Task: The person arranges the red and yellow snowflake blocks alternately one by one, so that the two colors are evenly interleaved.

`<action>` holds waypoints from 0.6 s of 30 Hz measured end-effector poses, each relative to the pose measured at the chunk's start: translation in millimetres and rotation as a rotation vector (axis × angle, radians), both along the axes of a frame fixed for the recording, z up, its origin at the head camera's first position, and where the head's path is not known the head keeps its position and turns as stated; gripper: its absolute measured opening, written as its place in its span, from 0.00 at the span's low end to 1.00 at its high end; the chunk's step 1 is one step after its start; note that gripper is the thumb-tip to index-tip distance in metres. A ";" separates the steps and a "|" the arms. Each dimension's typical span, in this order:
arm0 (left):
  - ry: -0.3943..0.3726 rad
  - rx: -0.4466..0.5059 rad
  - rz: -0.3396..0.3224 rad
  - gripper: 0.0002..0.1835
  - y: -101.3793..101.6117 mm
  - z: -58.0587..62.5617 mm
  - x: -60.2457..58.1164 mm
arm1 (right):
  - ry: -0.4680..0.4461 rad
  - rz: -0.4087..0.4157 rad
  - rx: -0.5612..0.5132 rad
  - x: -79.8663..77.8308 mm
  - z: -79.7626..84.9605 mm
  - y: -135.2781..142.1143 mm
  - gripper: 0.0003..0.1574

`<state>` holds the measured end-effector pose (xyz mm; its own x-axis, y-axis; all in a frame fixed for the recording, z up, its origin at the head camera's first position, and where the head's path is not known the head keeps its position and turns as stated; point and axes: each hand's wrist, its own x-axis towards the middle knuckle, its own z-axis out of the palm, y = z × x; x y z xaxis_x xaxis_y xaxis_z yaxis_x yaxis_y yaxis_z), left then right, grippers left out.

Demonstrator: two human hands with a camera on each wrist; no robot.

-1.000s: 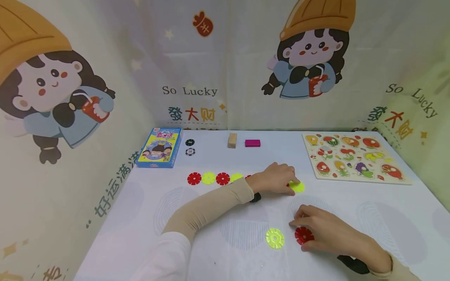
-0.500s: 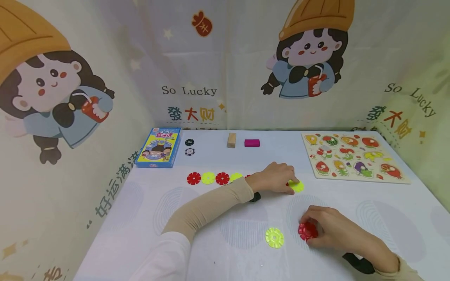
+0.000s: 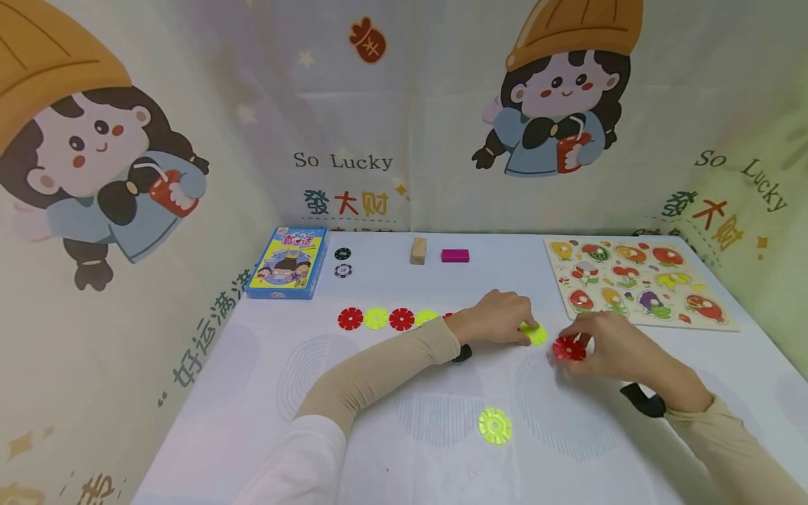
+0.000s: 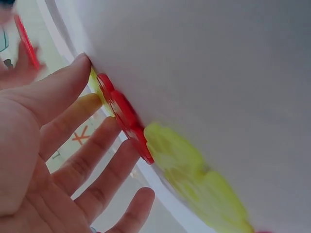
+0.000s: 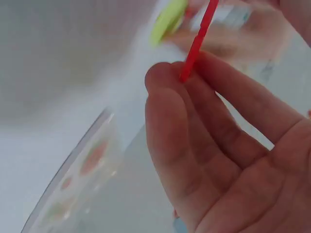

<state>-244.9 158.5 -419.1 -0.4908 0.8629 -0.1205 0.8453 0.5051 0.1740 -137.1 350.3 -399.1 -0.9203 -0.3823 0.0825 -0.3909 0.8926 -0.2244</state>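
My right hand (image 3: pixel 609 345) pinches a red snowflake disc (image 3: pixel 569 348) between thumb and fingertips, just right of the row. The disc stands edge-on in the right wrist view. My left hand (image 3: pixel 501 317) rests at the row's right end, thumb and fingertips touching a yellow snowflake disc (image 3: pixel 538 335). Red and yellow discs alternate leftward to a red disc (image 3: pixel 350 318) at the far end; my left hand and wrist hide part of the row. In the left wrist view, my fairly straight fingers lie along a red disc (image 4: pixel 124 109). One loose yellow-green disc (image 3: pixel 495 426) lies nearer me.
Behind the row are a wooden block (image 3: pixel 419 251), a magenta block (image 3: pixel 455 256) and two chips (image 3: pixel 343 271). A blue card box (image 3: pixel 287 264) stands left. The fruit puzzle board (image 3: pixel 644 284) lies behind my right hand. Printed cloth walls bound the table.
My right hand has taken up the red disc and carried it forward to the row's right end. The left hand stays put, and the loose yellow-green disc has not moved.
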 end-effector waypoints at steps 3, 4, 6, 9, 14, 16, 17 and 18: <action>-0.007 -0.006 0.008 0.22 0.5 0.9 0.9 | -0.005 -0.049 0.009 -17.4 -4.3 12.0 0.26; -0.008 -0.009 0.010 0.22 0.8 0.8 1.4 | -0.019 -0.056 0.010 -21.0 -7.0 14.6 0.26; -0.009 -0.015 0.013 0.22 2.0 -0.2 2.0 | -0.028 -0.062 0.020 -25.4 -14.0 18.0 0.25; -0.002 -0.013 0.006 0.22 3.1 -1.4 1.9 | -0.037 -0.067 0.025 -27.5 -21.0 20.2 0.26; 0.018 -0.004 -0.003 0.22 2.6 -2.8 -0.1 | -0.034 -0.062 0.024 -27.9 -24.9 18.6 0.27; 0.022 -0.002 -0.003 0.22 2.0 -3.3 -0.7 | -0.039 -0.070 0.028 -27.4 -24.3 16.8 0.27; 0.021 -0.002 -0.004 0.22 1.6 -3.2 -0.9 | -0.035 -0.077 0.032 -26.2 -23.4 15.7 0.26; 0.019 -0.002 -0.005 0.22 1.3 -3.1 -1.0 | -0.030 -0.090 0.037 -24.4 -22.3 13.9 0.26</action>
<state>-245.9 159.7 -422.2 -0.4883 0.8653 -0.1131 0.8512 0.5008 0.1569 -161.5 364.2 -421.4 -0.9530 -0.3003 0.0415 -0.3023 0.9318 -0.2008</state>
